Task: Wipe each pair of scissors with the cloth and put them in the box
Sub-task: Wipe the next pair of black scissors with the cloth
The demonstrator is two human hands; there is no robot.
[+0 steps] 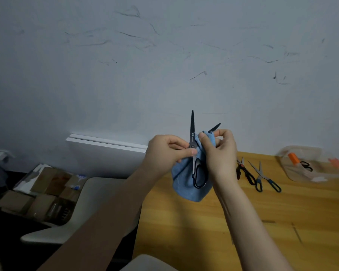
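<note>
Aloft, left hand [164, 151] pinches one black scissors [192, 132] at the pivot, right hand [221, 153] clasping one blue cloth [184, 184] round a blade in its grip; dark-handled pair [250, 179] and blue-handled pair [260, 174] lie on the counter [204, 231], fourth pair [306, 166] in the box [294, 177].

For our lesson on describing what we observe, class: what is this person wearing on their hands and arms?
Nothing shows on either hand: the left hand and right hand are bare, with no gloves, rings or watch. The right forearm is uncovered to the picture's edge. The left forearm lies in shadow; no cuff edge shows, so a sleeve there cannot be ruled out.
</note>
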